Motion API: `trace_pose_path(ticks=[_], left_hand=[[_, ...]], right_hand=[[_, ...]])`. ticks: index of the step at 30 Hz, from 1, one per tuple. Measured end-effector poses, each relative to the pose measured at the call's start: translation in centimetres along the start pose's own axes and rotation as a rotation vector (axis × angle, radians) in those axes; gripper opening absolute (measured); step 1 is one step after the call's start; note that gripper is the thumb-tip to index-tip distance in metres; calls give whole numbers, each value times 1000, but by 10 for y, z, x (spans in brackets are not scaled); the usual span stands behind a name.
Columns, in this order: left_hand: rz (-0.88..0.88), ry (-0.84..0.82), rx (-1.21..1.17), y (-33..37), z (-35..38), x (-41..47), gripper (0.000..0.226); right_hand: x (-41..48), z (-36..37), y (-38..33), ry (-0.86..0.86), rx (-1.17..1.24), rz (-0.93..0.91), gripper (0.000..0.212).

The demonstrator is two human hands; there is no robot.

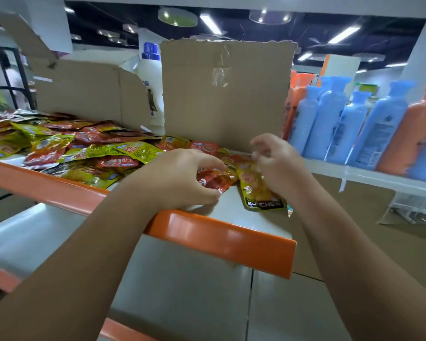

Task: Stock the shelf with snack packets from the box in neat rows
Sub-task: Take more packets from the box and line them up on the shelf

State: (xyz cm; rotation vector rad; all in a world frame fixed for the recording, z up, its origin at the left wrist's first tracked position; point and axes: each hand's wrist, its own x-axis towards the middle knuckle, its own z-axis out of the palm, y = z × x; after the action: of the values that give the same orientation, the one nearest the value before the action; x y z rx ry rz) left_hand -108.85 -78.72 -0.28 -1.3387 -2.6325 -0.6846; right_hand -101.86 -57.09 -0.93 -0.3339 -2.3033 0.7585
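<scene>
Over the shelf (pixel 219 237), left hand (pixel 182 178) grips red packet (pixel 217 181), right hand (pixel 273 163) curled

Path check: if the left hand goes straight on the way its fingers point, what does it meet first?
The red packet, just ahead of the fingertips of the left hand. It may be touching already, as depth is unclear. The yellow packet lies beyond.

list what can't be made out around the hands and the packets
1. Head view: whether the right hand has a grip on the yellow packet; its fingers are motion-blurred.
2. Most of the red packet, covered by the left hand holding it.
3. Part of the white bottle, behind the cardboard flap.
4. Print on the packet pile: too small, blurred.
</scene>
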Motion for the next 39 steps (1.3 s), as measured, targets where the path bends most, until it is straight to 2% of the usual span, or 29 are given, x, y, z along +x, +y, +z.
trace_pose_path(ticks=[2, 5, 7, 11, 14, 18, 20, 24, 26, 29, 31, 33, 37, 39], left_hand=[[8, 1, -4, -1, 0, 1, 58], [44, 9, -12, 0, -1, -1, 53], [79, -28, -51, 2, -2, -2, 60], [144, -97, -158, 3, -9, -6, 72], [214, -68, -267, 1, -8, -6, 66], [306, -11, -356, -4, -3, -3, 55], [324, 49, -296, -7, 0, 1, 41], [348, 300, -279, -8, 5, 3, 8], [320, 438, -400, -8, 4, -1, 2], [163, 556, -586, -9, -1, -4, 10], [45, 554, -431, -11, -1, 1, 27], [-54, 417, -235, -8, 1, 5, 48], [-77, 227, 83, -1, 6, 8, 33], [-46, 178, 134, 5, 5, 6, 45]], right_hand=[[-11, -4, 0, -75, -199, -10, 33], [-32, -18, -7, -96, -290, -66, 48], [-43, -22, -10, -218, -366, -57, 56], [-47, -19, -9, -284, -334, -42, 52], [-47, -17, -3, -257, -268, -38, 45], [-48, -14, 0, -238, -235, -43, 47], [-48, -14, 0, -245, -224, -54, 45], [-53, -15, 1, -226, -105, -102, 42], [-56, -16, 0, -211, -45, -112, 44], [-58, -18, 0, -220, -41, -145, 49], [-57, -19, -3, -236, -89, -144, 51], [-56, -19, -5, -242, -179, -116, 54], [-56, -18, -8, -208, -325, -25, 54], [-55, -17, -9, -199, -356, -21, 50]])
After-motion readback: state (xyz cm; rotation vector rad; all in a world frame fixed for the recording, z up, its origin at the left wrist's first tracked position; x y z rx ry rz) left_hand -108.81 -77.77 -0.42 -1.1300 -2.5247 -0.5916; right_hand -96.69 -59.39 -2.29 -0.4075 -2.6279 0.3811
